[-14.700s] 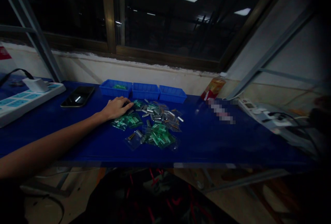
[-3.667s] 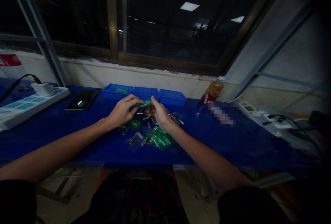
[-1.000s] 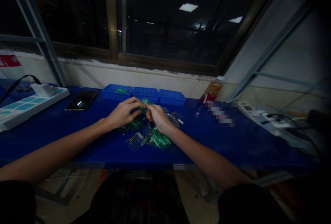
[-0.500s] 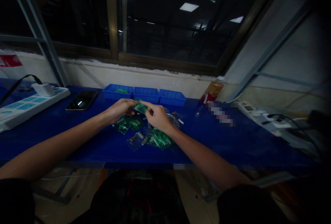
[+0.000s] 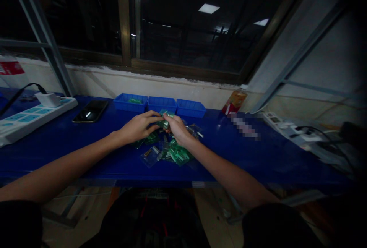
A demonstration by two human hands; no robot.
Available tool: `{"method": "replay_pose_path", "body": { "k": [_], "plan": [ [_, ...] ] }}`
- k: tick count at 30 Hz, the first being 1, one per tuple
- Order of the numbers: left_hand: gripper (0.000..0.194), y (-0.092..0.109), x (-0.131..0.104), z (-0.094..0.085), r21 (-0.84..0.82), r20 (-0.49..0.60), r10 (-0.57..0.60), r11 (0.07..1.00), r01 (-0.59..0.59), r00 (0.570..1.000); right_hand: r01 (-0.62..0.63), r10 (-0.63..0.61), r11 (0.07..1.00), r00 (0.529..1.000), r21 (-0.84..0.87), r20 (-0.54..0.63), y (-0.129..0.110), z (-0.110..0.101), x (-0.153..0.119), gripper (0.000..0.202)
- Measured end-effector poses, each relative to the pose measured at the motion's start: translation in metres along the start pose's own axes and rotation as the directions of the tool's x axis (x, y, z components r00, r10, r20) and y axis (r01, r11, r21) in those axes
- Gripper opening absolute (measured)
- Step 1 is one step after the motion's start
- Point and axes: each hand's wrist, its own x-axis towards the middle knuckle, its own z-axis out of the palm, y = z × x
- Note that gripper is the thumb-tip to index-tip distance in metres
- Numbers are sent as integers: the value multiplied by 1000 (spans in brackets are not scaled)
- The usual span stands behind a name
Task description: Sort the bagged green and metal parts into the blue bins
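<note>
Both hands meet above the middle of the blue table around a small green plastic bag (image 5: 164, 124). My left hand (image 5: 142, 125) pinches the bag's left side between fingers and thumb. From the right, my right hand (image 5: 177, 128) grips it, with the thumb on top. The bag's contents are too small to make out. Beneath and beside the hands lies a pile of green bags (image 5: 178, 153) holding pale pieces. A clear bag (image 5: 150, 156) with small metal and white cylinders rests at the pile's near left. My left hand partly covers more green bags (image 5: 151, 138).
Three blue bins stand in a row behind the hands; the left bin (image 5: 130, 104) holds something green. A phone (image 5: 90, 111) and a white power strip (image 5: 37, 118) lie at the left. A red-and-brown packet (image 5: 235, 102) and another power strip (image 5: 301, 133) are at the right.
My left hand has moved right, closer to my right hand, covering more of the green bags. The held bag has shifted slightly right and my right hand has turned, thumb now on top.
</note>
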Motion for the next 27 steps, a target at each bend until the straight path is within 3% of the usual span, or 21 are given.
{"method": "replay_pose_path", "body": {
  "k": [2,4,6,8,11,15,18,20,22,24,27],
  "plan": [
    [27,0,1,-1,-35,35,-86,996,87,996,173,-179,953,984,-247,1,2,-1,0,31],
    [33,-1,3,-3,-137,50,-255,956,260,966,344,-354,824,933,-451,67,0,-2,-2,28],
    [48,0,5,-5,-329,93,-448,829,452,889,451,-456,704,879,-549,138,-4,-2,-5,25],
    [60,2,7,-7,-512,177,-580,636,578,795,508,-502,635,844,-582,190,-8,-3,-8,24],
    [60,3,9,-8,-627,299,-646,422,654,703,542,-512,590,824,-598,242,-10,-5,-10,28],
    [35,-2,8,-5,-704,305,-654,334,626,692,556,-504,578,819,-597,275,-6,-6,-8,36],
    [25,-8,7,-3,-713,180,-673,413,566,718,555,-558,579,804,-598,205,-6,-5,-8,46],
    [25,-10,6,-4,-634,21,-654,576,516,756,540,-589,597,797,-593,133,-8,-4,-9,41],
    [27,-9,4,-5,-438,-155,-570,772,461,807,491,-552,672,831,-555,67,-12,-3,-9,27],
    [28,-6,2,-5,-204,-249,-428,900,385,869,379,-409,821,912,-426,24,-14,-2,-9,23],
    [31,-1,0,-2,-9,-221,-210,977,213,953,131,-125,985,990,-114,58,-14,0,-7,48]
  ]
}}
